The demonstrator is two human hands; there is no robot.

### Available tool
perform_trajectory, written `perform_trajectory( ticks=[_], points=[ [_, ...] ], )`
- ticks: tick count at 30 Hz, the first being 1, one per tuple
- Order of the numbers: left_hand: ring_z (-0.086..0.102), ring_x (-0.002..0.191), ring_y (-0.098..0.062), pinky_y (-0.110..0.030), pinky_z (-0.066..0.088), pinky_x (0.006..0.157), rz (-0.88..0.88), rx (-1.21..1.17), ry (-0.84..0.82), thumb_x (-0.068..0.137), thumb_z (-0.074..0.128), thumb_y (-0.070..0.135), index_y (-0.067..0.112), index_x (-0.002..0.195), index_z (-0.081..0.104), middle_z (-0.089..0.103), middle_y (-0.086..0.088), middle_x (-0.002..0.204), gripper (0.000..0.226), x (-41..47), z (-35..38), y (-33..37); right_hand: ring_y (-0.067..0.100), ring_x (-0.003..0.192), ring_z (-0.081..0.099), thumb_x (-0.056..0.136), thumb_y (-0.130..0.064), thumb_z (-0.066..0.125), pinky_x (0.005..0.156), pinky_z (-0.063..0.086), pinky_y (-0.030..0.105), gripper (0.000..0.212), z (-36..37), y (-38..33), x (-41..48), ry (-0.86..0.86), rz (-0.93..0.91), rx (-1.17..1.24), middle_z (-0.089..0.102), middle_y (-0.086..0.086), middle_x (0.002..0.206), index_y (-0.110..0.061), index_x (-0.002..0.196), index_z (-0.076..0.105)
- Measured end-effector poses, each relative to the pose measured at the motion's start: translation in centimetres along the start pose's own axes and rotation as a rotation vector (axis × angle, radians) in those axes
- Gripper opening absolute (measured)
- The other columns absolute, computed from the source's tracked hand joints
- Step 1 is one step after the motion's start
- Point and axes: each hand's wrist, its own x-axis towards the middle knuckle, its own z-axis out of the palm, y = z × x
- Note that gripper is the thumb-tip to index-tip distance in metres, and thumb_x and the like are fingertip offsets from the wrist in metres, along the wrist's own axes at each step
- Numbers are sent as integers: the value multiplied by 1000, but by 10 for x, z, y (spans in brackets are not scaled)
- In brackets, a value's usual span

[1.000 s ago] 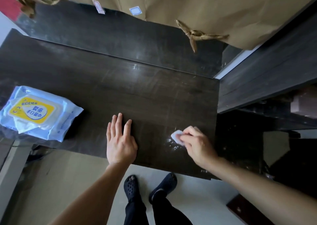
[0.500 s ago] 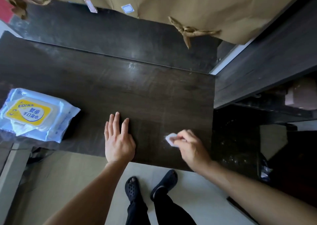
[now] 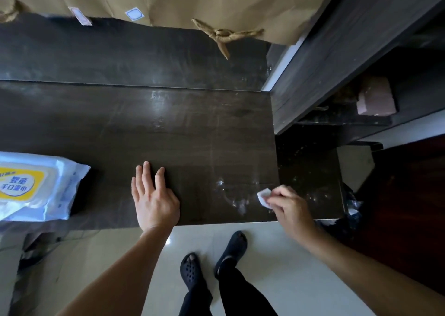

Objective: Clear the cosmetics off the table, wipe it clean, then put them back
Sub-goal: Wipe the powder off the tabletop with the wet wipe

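Note:
The dark wooden table (image 3: 187, 132) fills the middle of the view, with wet streaks near its front right corner. My right hand (image 3: 290, 207) pinches a small white wipe (image 3: 263, 196) and presses it onto the table at that corner. My left hand (image 3: 154, 199) lies flat on the tabletop near the front edge, fingers straight. A blue and yellow pack of wet wipes (image 3: 36, 186) lies at the table's left end. No cosmetics are in view.
Brown paper bags (image 3: 216, 0) with twisted handles stand along the back. A dark cabinet (image 3: 337, 62) rises at the right, with a pinkish block (image 3: 375, 99) on its lower shelf. My feet in black clogs (image 3: 212, 260) stand on the pale floor.
My right hand has slid the wipe to the right along the front edge, leaving wet marks behind. The left hand has stayed flat in place. The view has shifted.

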Motion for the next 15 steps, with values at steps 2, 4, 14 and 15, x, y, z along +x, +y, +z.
perform_trajectory(
  ticks=[2, 4, 14, 15],
  points=[
    [25, 139, -41, -52, 19, 115, 1, -1, -19, 82, 32, 15, 2, 124, 53, 36, -26, 145, 49, 0, -1, 0, 19, 71, 56, 78, -3, 59, 60, 32, 13, 15, -4, 4, -8, -59, 47, 36, 60, 2, 80, -7, 77, 73],
    [25, 139, -41, -52, 18, 116, 3, -5, -30, 83, 29, 17, 1, 124, 53, 36, -26, 145, 50, 0, -2, 1, 21, 68, 58, 77, 3, 62, 58, 30, 10, 14, -4, 10, 1, 32, 174, 33, 61, 5, 81, -5, 78, 73],
    [21, 140, -40, -51, 14, 117, 15, -23, -46, 83, 35, 13, 2, 127, 49, 33, -26, 147, 47, 0, -1, -2, 6, 73, 57, 83, -5, 61, 64, 38, 6, 18, 15, -49, -53, 9, 221, 229, 59, -6, 82, -14, 87, 75],
    [21, 140, -40, -51, 14, 117, 13, -21, -43, 83, 35, 13, 2, 127, 49, 33, -26, 147, 47, 0, -1, -2, 8, 71, 57, 84, -6, 60, 62, 37, 8, 16, 7, -49, -29, 46, 217, 246, 58, -5, 81, -11, 86, 74]
  ],
)
